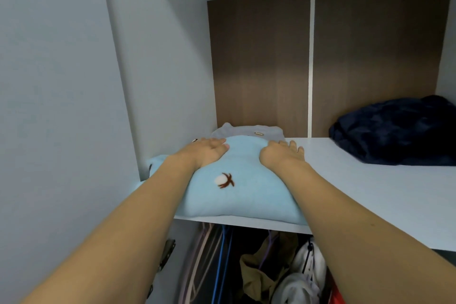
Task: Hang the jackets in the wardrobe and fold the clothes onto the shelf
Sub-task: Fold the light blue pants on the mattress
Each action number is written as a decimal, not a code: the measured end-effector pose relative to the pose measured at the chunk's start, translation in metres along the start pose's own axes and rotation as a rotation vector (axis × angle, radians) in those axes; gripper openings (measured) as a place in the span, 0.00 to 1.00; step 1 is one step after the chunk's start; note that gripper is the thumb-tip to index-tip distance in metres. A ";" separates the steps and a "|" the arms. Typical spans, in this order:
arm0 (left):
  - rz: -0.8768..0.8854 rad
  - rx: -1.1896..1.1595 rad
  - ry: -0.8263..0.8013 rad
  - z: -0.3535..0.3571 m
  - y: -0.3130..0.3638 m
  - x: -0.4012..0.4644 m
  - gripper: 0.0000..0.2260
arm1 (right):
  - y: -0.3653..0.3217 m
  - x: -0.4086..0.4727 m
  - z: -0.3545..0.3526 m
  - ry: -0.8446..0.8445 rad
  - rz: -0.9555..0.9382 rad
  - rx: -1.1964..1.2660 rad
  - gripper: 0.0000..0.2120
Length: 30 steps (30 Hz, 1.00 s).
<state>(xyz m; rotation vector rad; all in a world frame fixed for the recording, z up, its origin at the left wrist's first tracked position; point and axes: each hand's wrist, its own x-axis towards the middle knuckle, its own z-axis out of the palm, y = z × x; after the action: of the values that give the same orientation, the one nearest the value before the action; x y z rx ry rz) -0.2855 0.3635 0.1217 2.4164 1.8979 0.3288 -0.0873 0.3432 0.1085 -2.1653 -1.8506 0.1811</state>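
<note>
Hands: left hand [208, 152] and right hand [281, 154] flat, fingers extended, pressing folded blue garment [237, 192] beneath on shelf [370, 192].

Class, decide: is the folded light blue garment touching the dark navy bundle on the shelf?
Apart. The head view shows bare white shelf between the light blue garment and the dark navy bundle.

Counted three piles of clothes up on the shelf [370, 195]: one light blue folded top [237, 195] at the left front edge, one grey folded piece [246, 129] right behind it by the back left corner, one dark navy bundle [394, 131] over at the right end. Two hands: left hand [209, 152], right hand [281, 154]. Below the shelf, a few hanging garments [271, 266], too bunched up to count.
</note>
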 end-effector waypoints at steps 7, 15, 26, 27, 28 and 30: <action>-0.027 0.053 -0.016 -0.022 0.011 -0.018 0.25 | 0.008 -0.013 -0.017 0.098 -0.048 0.134 0.26; 0.090 0.198 0.378 -0.071 0.058 -0.071 0.25 | 0.043 -0.093 -0.075 0.421 -0.085 0.155 0.19; 0.563 0.221 0.529 -0.045 0.154 -0.153 0.27 | 0.105 -0.256 -0.097 0.563 0.018 0.088 0.26; 0.591 0.215 0.548 -0.042 0.162 -0.164 0.27 | 0.111 -0.273 -0.100 0.561 0.041 0.070 0.27; 0.621 0.216 0.560 -0.041 0.169 -0.176 0.27 | 0.118 -0.291 -0.103 0.559 0.060 0.057 0.27; 0.694 0.224 0.588 -0.046 0.188 -0.203 0.27 | 0.130 -0.332 -0.112 0.564 0.102 0.040 0.26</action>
<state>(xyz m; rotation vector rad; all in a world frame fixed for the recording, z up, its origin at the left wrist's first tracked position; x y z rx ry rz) -0.1609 0.1177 0.1710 3.3571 1.1693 0.9915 0.0110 -0.0154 0.1471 -2.0084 -1.4051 -0.3375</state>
